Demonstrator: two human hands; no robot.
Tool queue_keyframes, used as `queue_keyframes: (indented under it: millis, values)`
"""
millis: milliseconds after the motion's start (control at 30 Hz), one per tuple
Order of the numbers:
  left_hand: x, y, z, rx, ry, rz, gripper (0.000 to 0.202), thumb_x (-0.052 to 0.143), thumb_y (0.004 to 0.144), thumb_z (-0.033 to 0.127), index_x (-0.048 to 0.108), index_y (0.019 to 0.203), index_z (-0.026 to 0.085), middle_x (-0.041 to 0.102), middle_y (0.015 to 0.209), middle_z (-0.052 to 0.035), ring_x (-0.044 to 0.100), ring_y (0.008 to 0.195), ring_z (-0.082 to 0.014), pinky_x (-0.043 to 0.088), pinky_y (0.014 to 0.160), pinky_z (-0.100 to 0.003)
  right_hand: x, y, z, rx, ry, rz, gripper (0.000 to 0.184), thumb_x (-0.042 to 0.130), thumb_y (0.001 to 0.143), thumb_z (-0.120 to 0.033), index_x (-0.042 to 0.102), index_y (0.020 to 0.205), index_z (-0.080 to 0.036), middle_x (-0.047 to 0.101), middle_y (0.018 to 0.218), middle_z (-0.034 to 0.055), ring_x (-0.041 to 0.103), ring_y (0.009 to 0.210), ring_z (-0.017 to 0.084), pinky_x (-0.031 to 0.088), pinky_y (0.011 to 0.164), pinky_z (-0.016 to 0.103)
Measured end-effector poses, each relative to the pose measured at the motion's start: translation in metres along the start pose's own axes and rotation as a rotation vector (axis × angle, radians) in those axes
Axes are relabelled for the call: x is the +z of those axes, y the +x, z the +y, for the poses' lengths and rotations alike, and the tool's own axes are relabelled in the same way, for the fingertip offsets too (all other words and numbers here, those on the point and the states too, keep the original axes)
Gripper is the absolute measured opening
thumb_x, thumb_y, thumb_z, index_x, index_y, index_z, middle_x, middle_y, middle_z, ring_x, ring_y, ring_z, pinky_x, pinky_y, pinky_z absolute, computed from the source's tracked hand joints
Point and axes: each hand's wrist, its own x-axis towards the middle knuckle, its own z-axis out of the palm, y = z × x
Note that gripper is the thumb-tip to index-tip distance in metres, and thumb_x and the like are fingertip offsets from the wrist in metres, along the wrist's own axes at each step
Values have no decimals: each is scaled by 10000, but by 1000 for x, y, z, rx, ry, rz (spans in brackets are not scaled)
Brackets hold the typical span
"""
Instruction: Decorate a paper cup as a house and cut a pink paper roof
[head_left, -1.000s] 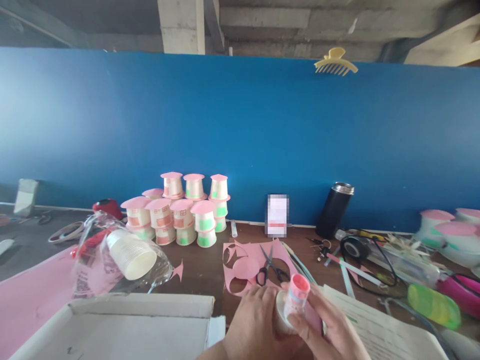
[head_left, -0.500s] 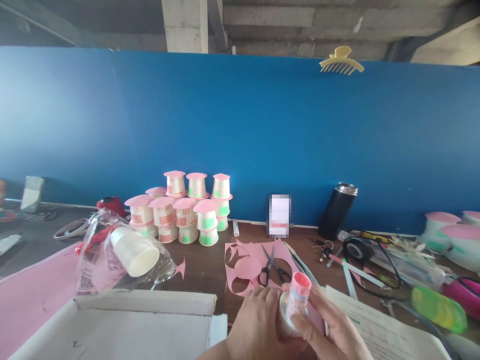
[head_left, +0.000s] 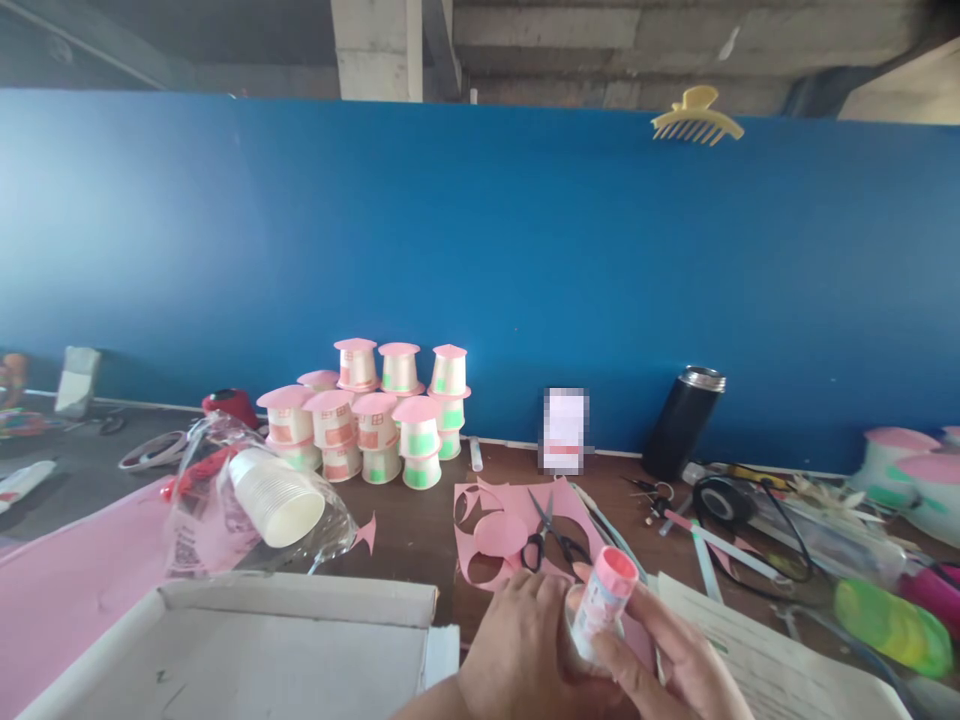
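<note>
My left hand (head_left: 517, 640) is wrapped round a white paper cup (head_left: 576, 602), only partly visible between my hands. My right hand (head_left: 686, 655) grips a glue stick (head_left: 602, 600) with a pink end pointing up; its lower end meets the top of the cup. Pink paper (head_left: 637, 637) shows behind the glue stick, beside my right fingers. Just beyond my hands, black-handled scissors (head_left: 550, 530) lie on a cut-up pink sheet (head_left: 466, 548), next to a pink paper disc (head_left: 501, 534).
Stacked paper-cup houses (head_left: 376, 430) with pink roofs stand at the back. A bag of nested cups (head_left: 277, 500) and a white box (head_left: 300, 590) occupy the left. To the right are a black flask (head_left: 684, 425), printed paper (head_left: 780, 650), cables and a green-yellow item (head_left: 892, 625).
The glue stick tilts a little more to the right, and both hands keep their hold. The whole view has shifted slightly.
</note>
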Motion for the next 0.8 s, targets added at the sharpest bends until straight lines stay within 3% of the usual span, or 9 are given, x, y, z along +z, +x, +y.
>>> queue_keyframes:
  millis: [167,333,433,600,800]
  values:
    - [2,0,-1,51,-12,31,550,692,666,488,576,1117,195,684,1010,-98,622,936,-323,462,886,-530,3,2,4,-113,-134,42,311,624,858,-329,663,1157,-256,718,1128,86,679,1032,285,561,879,345]
    - [-2,2,2,-47,21,-35,541,746,568,463,611,984,144,679,912,-121,625,861,-342,487,811,-527,9,-5,6,125,139,166,358,614,858,-446,645,1152,-245,743,1082,79,689,1033,276,573,870,331]
    - [-3,3,2,-62,-2,-47,572,749,565,502,617,982,134,678,927,-129,623,890,-343,478,848,-529,11,-5,-1,125,196,193,332,633,836,-465,674,1084,-248,751,1056,78,697,1012,280,574,872,337]
    - [-2,2,1,-81,-54,-61,619,749,568,521,623,1029,126,678,978,-145,608,938,-344,463,885,-529,7,1,-5,1,-8,122,252,641,828,-391,680,1039,-260,759,978,47,729,895,251,586,808,302]
    - [-10,3,8,-150,-89,-81,655,791,522,439,624,1064,110,673,1021,-145,607,963,-344,453,917,-525,4,1,10,-33,-130,111,277,622,846,-386,656,1091,-261,737,1069,51,703,988,255,573,857,321]
